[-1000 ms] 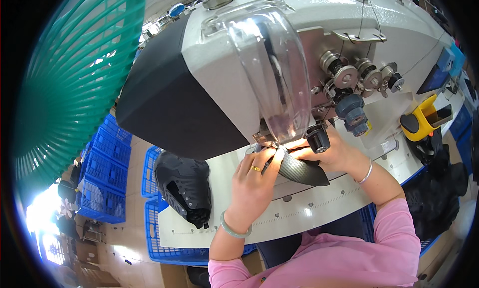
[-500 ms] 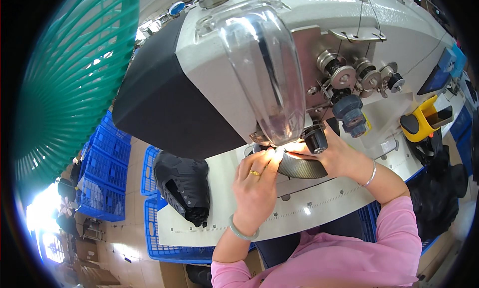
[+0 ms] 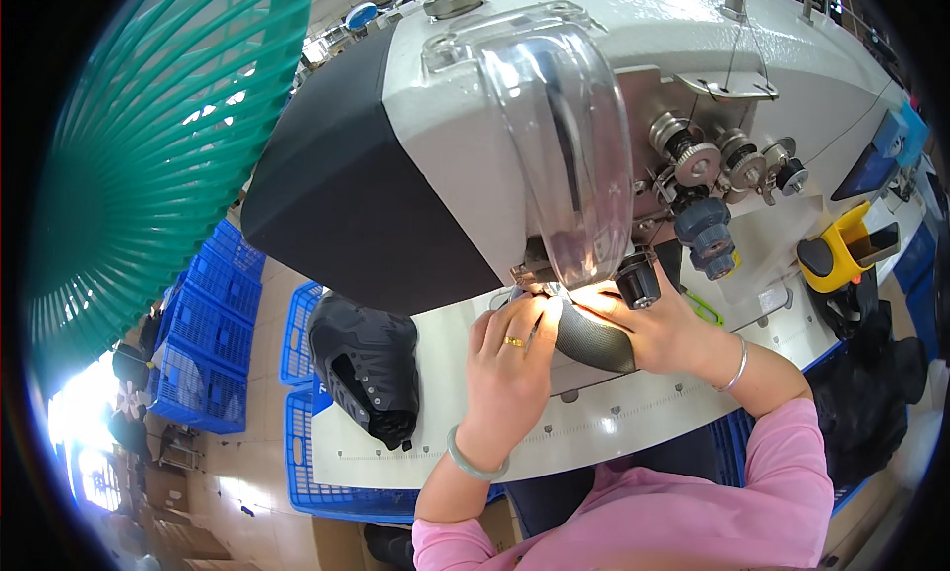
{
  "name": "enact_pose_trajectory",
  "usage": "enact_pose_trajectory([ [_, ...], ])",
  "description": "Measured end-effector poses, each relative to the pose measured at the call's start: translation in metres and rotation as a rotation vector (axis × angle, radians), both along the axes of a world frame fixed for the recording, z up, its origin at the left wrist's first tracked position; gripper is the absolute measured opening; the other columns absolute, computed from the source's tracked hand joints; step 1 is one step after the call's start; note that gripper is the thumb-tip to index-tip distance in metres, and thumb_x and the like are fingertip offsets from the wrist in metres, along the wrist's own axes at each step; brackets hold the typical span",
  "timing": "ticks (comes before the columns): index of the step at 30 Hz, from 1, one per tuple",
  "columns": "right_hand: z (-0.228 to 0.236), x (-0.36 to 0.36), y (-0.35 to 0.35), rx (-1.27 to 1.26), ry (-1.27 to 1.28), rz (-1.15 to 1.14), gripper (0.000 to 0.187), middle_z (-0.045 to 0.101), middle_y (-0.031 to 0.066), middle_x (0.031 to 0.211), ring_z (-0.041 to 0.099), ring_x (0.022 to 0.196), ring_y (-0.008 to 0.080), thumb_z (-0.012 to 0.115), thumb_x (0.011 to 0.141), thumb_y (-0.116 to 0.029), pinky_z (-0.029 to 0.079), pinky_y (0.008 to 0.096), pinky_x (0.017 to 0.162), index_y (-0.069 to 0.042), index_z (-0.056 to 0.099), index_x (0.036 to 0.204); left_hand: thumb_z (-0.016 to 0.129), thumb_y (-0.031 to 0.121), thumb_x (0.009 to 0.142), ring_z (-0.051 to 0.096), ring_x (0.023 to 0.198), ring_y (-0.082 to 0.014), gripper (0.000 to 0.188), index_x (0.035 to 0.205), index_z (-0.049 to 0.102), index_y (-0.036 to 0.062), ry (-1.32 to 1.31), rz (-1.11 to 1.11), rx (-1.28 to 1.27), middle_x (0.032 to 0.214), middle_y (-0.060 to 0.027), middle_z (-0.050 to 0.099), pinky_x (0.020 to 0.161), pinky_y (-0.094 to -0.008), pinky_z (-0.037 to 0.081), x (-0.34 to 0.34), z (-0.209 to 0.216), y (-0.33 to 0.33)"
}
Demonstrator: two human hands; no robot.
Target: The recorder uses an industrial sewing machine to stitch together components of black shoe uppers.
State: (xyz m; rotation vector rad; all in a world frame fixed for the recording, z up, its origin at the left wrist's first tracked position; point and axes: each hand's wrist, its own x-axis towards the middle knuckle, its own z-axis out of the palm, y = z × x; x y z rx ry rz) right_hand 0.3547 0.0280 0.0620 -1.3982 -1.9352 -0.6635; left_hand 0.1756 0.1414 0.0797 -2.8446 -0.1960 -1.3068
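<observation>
A dark mesh-textured piece, shaped like part of a shoe upper, lies curved under the head of a sewing machine. My left hand presses its bunched fingertips on the piece's left edge, close to the lit needle area. My right hand grips the piece from the right, thumb side toward the needle, some fingers hidden behind the machine's black knob. The needle itself is hidden by the clear plastic guard and my fingers. A black shoe upper rests on the white table, left of my left hand.
Blue plastic crates stack at the left, beside a green fan guard. A yellow holder stands on the table's right side, with black pieces piled below it. A bright green looped item lies beyond my right hand.
The view has shifted slightly, so the machine sits further right. The mesh piece has turned a little, its free end now lower. The green looped item has come into sight beside my right hand.
</observation>
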Motion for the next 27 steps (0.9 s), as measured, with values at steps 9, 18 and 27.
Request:
enact_pose_trajectory([
  [9, 0.003, -0.003, 0.001, 0.053, -0.172, -0.048, 0.029, 0.059, 0.0019, 0.09, 0.052, 0.097, 0.0252, 0.068, 0.07, -0.013, 0.045, 0.0412, 0.071, -0.007, 0.069, 0.098, 0.071, -0.002, 0.072, 0.066, 0.084, -0.0249, 0.026, 0.097, 0.071, 0.002, -0.14, 0.055, -0.541, 0.088, -0.0082, 0.068, 0.065, -0.0312, 0.051, 0.007, -0.009, -0.001],
  [18, -0.001, -0.008, -0.001, -0.035, 0.11, -0.019, 0.032, 0.052, 0.0033, 0.088, 0.052, 0.09, 0.0272, 0.067, 0.064, -0.004, 0.043, 0.0423, 0.071, -0.008, 0.066, 0.096, 0.069, -0.006, 0.067, 0.06, 0.1, -0.0299, 0.036, 0.102, 0.071, 0.003, -0.068, 0.092, -0.114, 0.106, -0.0074, 0.064, 0.087, -0.0406, 0.049, 0.004, -0.01, -0.017],
  [27, -0.01, -0.009, -0.004, -0.08, 0.087, -0.06, 0.059, 0.064, -0.0007, 0.111, 0.057, 0.102, 0.0236, 0.068, 0.056, 0.0, 0.037, 0.0454, 0.086, -0.013, 0.068, 0.113, 0.068, -0.009, 0.067, 0.06, 0.1, -0.0319, 0.039, 0.104, 0.069, 0.0023, -0.052, 0.066, -0.194, 0.111, -0.0105, 0.061, 0.083, -0.0399, 0.051, 0.002, -0.005, -0.017],
])
